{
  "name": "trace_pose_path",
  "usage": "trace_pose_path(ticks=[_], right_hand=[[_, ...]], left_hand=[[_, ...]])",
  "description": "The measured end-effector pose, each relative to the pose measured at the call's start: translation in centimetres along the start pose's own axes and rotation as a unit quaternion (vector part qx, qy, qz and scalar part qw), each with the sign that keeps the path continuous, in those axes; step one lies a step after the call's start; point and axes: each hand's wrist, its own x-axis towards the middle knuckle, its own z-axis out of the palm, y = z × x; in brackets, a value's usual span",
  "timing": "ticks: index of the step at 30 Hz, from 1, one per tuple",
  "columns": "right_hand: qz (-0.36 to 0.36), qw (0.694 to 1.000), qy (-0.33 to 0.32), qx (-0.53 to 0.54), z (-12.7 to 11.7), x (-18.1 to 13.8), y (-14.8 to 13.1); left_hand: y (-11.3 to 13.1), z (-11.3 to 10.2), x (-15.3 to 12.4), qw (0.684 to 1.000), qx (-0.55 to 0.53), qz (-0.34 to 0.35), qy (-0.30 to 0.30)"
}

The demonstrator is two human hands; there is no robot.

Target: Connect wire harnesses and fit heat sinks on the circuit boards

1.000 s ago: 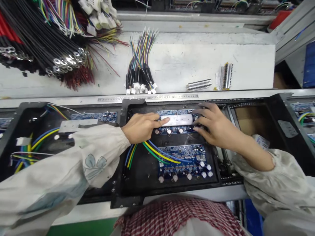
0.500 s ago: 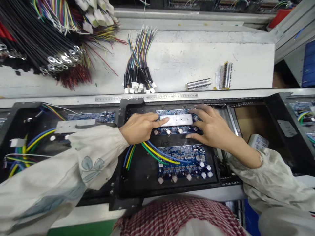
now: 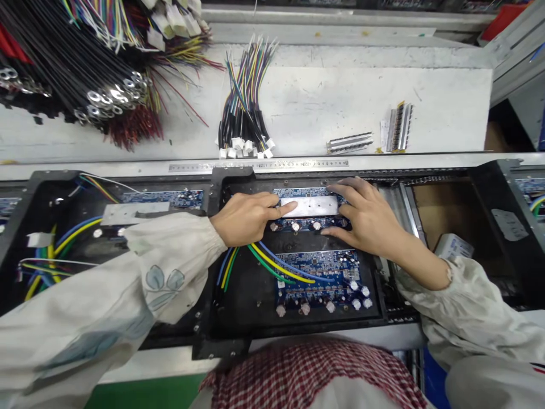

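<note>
A blue circuit board with a silver metal plate on top lies in the far part of a black tray. My left hand grips its left end, the thumb pressing on the plate and the other fingers curled. My right hand spans the right end, thumb at the near side and fingers at the far side; part of the board is hidden beneath it. Closer to me sits a second blue circuit board, with blue, yellow and green wires running over it.
On the white shelf behind lie a bundle of wires with white connectors, black cables with ring ends and pin strips. A steel ruler runs along the shelf edge. Another tray stands left; a white box lies right.
The view has shifted slightly, moving the scene a little to the right. My right hand has edged slightly left over the board; my left thumb stays on the plate.
</note>
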Motion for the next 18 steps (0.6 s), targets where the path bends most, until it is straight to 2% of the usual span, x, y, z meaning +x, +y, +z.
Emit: trace_pose_path(ticks=[4, 8, 12, 18], right_hand=[[0.002, 1.0, 0.004, 0.013, 0.1, -0.3, 0.0], [-0.001, 1.0, 0.015, 0.027, -0.8, -0.7, 0.2], [-0.02, 0.998, 0.043, 0.042, -1.6, -0.2, 0.2], [-0.072, 0.996, -0.048, 0.014, -0.1, 1.8, 0.1]], left_hand=[[0.2, -0.3, 0.0, 1.0, 0.005, 0.002, -0.017], [0.5, -0.5, 0.0, 0.999, 0.018, 0.002, -0.039], [0.5, -0.4, 0.0, 0.999, 0.018, -0.003, -0.034], [0.3, -0.3, 0.0, 1.0, 0.011, 0.0, -0.021]])
